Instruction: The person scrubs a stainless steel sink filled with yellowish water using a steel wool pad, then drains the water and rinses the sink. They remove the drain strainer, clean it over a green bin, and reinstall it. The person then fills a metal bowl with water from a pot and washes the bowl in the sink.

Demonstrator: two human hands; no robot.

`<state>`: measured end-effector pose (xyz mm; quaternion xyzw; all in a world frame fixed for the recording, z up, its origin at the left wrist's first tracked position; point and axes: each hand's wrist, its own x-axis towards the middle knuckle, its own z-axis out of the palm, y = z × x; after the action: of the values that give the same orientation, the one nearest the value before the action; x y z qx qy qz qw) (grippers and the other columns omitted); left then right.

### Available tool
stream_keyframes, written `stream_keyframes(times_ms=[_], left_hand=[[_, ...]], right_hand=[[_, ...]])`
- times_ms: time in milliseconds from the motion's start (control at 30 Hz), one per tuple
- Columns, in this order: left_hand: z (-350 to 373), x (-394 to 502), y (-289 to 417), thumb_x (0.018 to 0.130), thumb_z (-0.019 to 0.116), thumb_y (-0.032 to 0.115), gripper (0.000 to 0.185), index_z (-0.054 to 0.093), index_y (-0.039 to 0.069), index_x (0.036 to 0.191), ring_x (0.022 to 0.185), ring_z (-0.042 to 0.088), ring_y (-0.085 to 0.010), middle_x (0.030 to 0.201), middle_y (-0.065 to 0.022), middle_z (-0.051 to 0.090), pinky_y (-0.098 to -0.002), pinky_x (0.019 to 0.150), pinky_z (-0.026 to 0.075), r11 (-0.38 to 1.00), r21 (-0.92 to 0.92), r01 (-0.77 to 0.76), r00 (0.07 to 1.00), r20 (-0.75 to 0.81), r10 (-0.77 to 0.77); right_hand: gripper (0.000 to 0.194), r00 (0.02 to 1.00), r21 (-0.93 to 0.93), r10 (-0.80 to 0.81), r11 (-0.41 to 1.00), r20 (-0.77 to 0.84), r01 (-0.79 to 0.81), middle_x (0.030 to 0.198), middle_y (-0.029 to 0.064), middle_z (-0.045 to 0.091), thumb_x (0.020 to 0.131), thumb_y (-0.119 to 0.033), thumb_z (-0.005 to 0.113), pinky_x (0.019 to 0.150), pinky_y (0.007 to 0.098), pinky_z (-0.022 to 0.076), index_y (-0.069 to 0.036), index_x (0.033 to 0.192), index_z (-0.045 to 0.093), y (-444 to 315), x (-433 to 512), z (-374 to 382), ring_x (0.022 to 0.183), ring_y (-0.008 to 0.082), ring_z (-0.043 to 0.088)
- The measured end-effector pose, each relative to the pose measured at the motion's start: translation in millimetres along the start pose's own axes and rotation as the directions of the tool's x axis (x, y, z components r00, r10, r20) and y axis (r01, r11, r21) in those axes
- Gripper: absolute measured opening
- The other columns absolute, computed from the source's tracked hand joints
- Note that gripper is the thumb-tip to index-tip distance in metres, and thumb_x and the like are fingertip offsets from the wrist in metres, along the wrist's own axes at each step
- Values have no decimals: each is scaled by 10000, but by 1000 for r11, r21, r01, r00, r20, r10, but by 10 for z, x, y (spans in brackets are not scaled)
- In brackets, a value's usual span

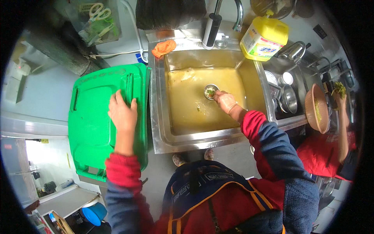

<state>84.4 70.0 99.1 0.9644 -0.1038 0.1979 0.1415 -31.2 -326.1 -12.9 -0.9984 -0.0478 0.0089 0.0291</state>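
Observation:
My right hand [226, 102] holds a small round metal strainer or cup [211, 91] by its side, over the murky yellowish water in a stainless steel sink [162, 140]. Green and orange food bits lie in it. More scraps float on the water just below. My left hand [123, 112] is over the green lid of a waste bin [93, 117], left of the sink, with fingers apart and nothing held; whether it touches the lid I cannot tell.
An orange cloth [164, 48] lies on the sink's back left corner, a yellow detergent jug [264, 38] at the back right. Bowls [289, 99] fill the adjoining basin. Farther right, a co-worker's hand [340, 98] holds greens beside a brown basket [317, 108].

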Motion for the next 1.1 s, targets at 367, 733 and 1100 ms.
stream_keyframes(times_ms=[367, 733, 1100], left_hand=[[-1469, 278, -57, 728, 695, 245, 324, 610, 14, 939, 657, 631, -301, 737, -151, 638, -400, 617, 487, 907, -406, 114, 991, 115, -73], [-3240, -1294, -293, 798, 661, -13, 439, 446, 16, 1179, 779, 490, -103, 939, -41, 525, -225, 685, 421, 859, -503, -97, 993, -112, 46], [-3168, -1553, -412, 822, 685, 47, 641, 350, 30, 1369, 830, 529, -127, 1015, -63, 542, -258, 755, 453, 854, -495, -158, 981, -174, 81]], right_hand=[[95, 914, 338, -225, 877, -338, 341, 867, 98, 634, 795, -113, 649, 724, 371, 513, -78, 879, 676, -1227, 509, -1306, 828, 274, 623], [136, 825, 384, -196, -813, 529, -439, 734, 4, 551, 938, -250, 592, 526, 254, 495, -117, 945, 564, -3246, 1728, -796, 586, 136, 535], [154, 797, 461, -241, -708, 554, -535, 724, -13, 544, 933, -276, 599, 484, 261, 484, -137, 897, 546, -3692, 1805, -574, 578, 120, 514]])
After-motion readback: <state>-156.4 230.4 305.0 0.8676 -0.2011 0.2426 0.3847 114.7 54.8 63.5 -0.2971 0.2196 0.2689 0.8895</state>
